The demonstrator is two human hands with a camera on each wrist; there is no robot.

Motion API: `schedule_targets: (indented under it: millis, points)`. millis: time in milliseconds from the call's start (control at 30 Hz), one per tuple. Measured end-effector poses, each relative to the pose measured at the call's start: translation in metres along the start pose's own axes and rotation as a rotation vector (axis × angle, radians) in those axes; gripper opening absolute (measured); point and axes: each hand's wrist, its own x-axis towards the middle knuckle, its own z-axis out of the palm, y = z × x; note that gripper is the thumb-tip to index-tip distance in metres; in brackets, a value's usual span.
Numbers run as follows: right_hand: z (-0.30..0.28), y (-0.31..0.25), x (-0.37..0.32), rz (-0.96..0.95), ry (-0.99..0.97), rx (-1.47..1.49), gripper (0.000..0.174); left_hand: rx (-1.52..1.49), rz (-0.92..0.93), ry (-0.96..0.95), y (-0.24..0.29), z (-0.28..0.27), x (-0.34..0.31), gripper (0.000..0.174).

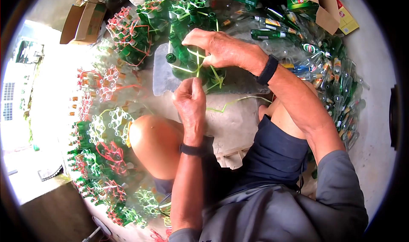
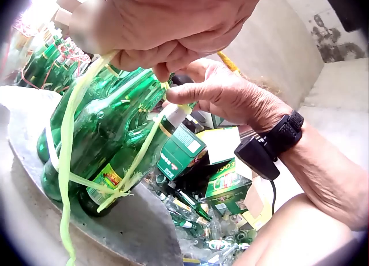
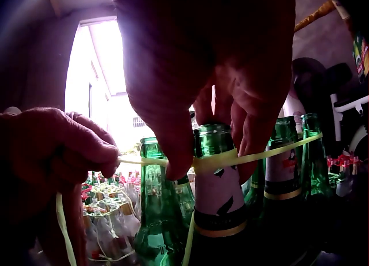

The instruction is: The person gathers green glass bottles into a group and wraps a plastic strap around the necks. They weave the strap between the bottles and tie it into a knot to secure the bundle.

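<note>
Several green bottles [image 1: 181, 50] [image 2: 98, 124] stand close together on a grey slab [image 1: 162, 78] [image 2: 144, 231], with yellow-green plastic strap [image 2: 66, 162] [image 3: 259, 156] running around them. The left hand [image 1: 190, 103] [image 2: 173, 23] [image 3: 57, 145] pinches the strap at the near side of the bottles, and a loose length hangs below it. Over the bottle tops, the right hand [image 1: 230, 50] [image 2: 230, 96] [image 3: 207, 58] has its thumb and fingers around a labelled bottle neck [image 3: 216, 191], where the strap crosses. A frayed strap knot [image 2: 118, 193] lies low against the bottles.
Bundles of bottles tied with red strap [image 1: 123, 27] and pale strap stand behind and along the left. Loose bottles [image 1: 341, 84] are piled on the right, below open cardboard boxes [image 1: 326, 8]. A strap end [image 1: 221, 110] trails over the surface between the knees.
</note>
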Motion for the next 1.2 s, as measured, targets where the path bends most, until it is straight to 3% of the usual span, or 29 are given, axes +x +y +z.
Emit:
schedule_targets:
  millis: [167, 233, 467, 700, 933, 1200]
  points:
    - [-0.002, -0.003, -0.001, 0.009, 0.016, 0.022, 0.066, 0.108, 0.038, -0.044, 0.003, -0.005, 0.007, 0.023]
    - [-0.002, -0.001, -0.002, 0.003, 0.027, 0.022, 0.066, 0.188, 0.135, -0.042, 0.008, -0.005, 0.018, 0.015]
    - [0.001, 0.004, 0.002, 0.015, 0.042, 0.001, 0.06, 0.528, 0.378, -0.247, 0.042, -0.021, 0.071, 0.016]
    - [0.005, 0.011, 0.002, -0.036, 0.058, 0.008, 0.059, 0.765, 0.575, -0.228, 0.03, -0.014, 0.124, 0.016]
    - [0.007, 0.013, 0.0, -0.096, 0.099, 0.024, 0.057, 0.886, 0.539, -0.217, 0.017, -0.018, 0.127, 0.02]
    - [0.005, 0.012, -0.001, -0.008, 0.045, 0.007, 0.058, 0.931, 0.447, -0.182, 0.016, -0.023, 0.106, 0.02]
